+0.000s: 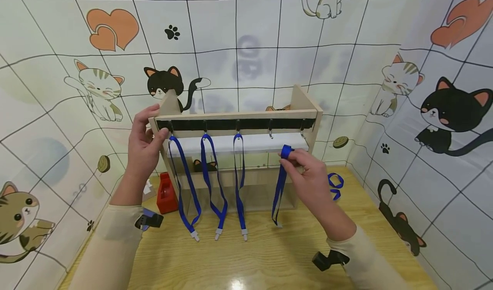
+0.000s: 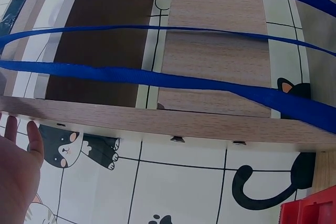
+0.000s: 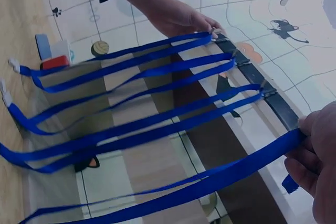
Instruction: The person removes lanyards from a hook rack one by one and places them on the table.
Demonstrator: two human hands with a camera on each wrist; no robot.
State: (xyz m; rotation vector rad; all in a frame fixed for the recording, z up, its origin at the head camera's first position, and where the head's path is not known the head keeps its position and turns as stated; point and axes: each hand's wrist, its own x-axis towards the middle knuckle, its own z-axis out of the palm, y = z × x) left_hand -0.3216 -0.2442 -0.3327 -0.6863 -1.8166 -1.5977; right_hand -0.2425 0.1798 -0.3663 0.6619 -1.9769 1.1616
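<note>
Three blue lanyards hang from hooks on the wooden rack [image 1: 235, 114], among them the left lanyard [image 1: 185, 166], the second lanyard [image 1: 208, 174] and the third lanyard [image 1: 239, 196]. My right hand [image 1: 308, 170] pinches a fourth blue lanyard [image 1: 279, 187] near its top loop, in front of and below the two bare hooks at the right. That lanyard's strap runs down from my fingers in the right wrist view. My left hand [image 1: 144, 142] grips the rack's upper left corner, thumb at the front beside the first hook and fingers round the outer side.
A red holder [image 1: 166, 193] stands at the rack's left foot. More blue strap [image 1: 336, 181] lies on the wood-grain table [image 1: 246, 260] at the right. A white tiled-pattern backdrop with cartoon cats [image 1: 165, 82] rises behind and on both sides.
</note>
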